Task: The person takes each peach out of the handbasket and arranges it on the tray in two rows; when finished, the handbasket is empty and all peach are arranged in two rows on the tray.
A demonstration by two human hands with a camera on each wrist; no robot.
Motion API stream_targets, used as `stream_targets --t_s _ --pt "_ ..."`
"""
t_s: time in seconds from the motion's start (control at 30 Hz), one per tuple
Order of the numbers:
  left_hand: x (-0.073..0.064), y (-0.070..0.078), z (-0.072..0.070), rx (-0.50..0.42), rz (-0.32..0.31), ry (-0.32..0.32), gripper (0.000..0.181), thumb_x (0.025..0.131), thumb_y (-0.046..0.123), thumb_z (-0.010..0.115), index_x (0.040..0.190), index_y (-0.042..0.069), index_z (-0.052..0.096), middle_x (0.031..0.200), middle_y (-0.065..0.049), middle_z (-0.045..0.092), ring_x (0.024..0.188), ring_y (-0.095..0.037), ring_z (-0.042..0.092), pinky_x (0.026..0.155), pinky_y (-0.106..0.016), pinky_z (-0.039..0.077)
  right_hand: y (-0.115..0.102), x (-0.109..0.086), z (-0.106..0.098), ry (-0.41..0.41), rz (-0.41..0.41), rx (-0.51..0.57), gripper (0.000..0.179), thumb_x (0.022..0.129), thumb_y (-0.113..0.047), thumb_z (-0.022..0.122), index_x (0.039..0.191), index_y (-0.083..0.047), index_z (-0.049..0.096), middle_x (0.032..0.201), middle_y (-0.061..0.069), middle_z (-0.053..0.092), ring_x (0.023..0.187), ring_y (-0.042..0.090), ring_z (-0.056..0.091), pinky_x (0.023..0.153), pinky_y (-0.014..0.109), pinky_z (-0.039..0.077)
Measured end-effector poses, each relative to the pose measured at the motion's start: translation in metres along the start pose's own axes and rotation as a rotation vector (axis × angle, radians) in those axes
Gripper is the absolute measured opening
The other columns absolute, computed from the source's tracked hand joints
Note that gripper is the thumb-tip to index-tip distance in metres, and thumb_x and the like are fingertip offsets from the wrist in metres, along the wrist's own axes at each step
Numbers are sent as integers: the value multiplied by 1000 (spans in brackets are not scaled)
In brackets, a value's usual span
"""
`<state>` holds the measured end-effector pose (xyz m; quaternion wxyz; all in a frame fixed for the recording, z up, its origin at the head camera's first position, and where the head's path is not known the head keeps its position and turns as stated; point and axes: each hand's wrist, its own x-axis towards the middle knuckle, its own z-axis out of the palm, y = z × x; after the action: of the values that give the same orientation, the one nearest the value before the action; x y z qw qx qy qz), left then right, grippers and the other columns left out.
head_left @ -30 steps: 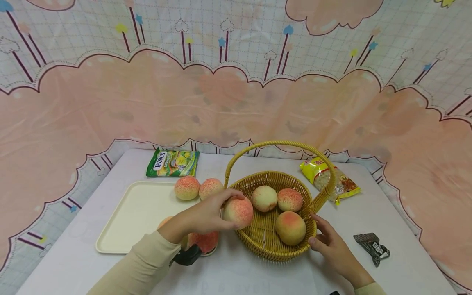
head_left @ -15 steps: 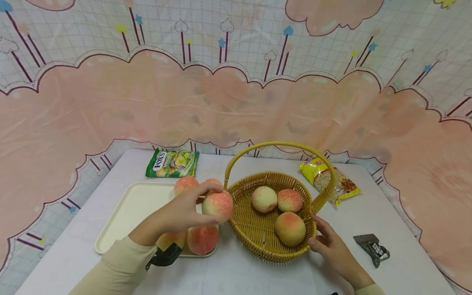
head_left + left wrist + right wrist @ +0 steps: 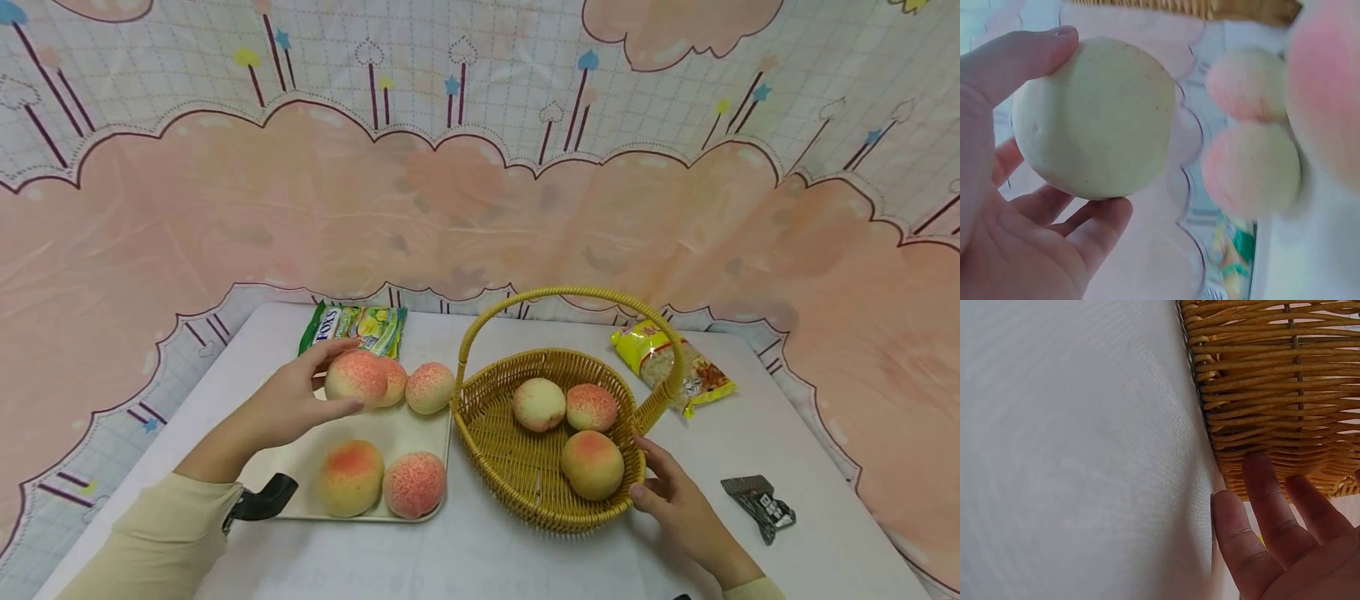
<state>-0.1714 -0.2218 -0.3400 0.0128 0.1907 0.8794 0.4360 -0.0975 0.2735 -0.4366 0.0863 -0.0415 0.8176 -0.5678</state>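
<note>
Peach [image 3: 356, 379] is held over tray [image 3: 401, 433], clamped between thumb and fingertips of left hand [image 3: 281, 408], likely against slipping; basket [image 3: 513, 462] is touched by spread-apart fingers of right hand [image 3: 684, 515] (probably for steadying).

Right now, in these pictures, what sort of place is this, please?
Probably an indoor tabletop set: a patterned backdrop stands behind a white table, which bears a wicker basket of peach-like fruit.
</note>
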Motion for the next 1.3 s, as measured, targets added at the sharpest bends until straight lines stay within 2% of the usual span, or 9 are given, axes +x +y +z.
stream_targets --t_s 0.1,0.3,0.53,0.67,0.83,1.07,1.3 --pt "1 -11 -8 20 -39 25 82 88 21 79 152 3 32 149 -24 41 126 -47 50 98 -55 47 0 0 0 2 -2 -4 66 103 -11 57 157 -4 19 153 39 23 123 46 52 83 30 54" --pt "7 -30 -19 49 -117 71 82 90 26 77 153 2 31 147 -26 41 124 -49 50 91 -54 51 0 0 0 7 10 -2 66 103 -12 57 157 -5 20 153 37 24 124 45 52 84 30 54" --pt "13 -43 -23 72 -184 67 81 91 33 75 152 0 34 142 -28 45 125 -50 48 91 -56 51 0 0 0 2 -12 -7 66 103 -10 56 158 -4 19 152 37 26 117 37 58 82 28 54" --pt "16 -52 -24 74 -209 64 80 90 34 75 151 0 35 140 -29 47 124 -48 50 88 -52 52 0 0 0 1 -23 -14 66 103 -10 56 157 -4 19 152 38 27 115 34 60 82 28 54" --pt "23 -66 -24 57 -221 62 79 89 33 76 149 0 37 138 -28 49 120 -44 51 88 -47 50 -1 0 0 12 -12 -16 66 103 -12 57 157 -5 21 152 36 28 115 34 59 82 28 54" --pt "29 -83 -23 80 -222 61 76 89 34 76 146 -1 40 136 -29 49 121 -44 48 91 -52 45 -2 -1 0 -2 -35 -18 66 103 -10 56 157 -2 19 150 39 29 115 37 58 82 29 54" --pt "33 -95 -20 103 -232 51 74 89 34 75 144 -1 41 133 -30 49 116 -43 49 92 -56 44 -3 -1 1 11 -18 -32 66 103 -11 57 157 -4 21 150 38 29 113 33 60 82 29 54"
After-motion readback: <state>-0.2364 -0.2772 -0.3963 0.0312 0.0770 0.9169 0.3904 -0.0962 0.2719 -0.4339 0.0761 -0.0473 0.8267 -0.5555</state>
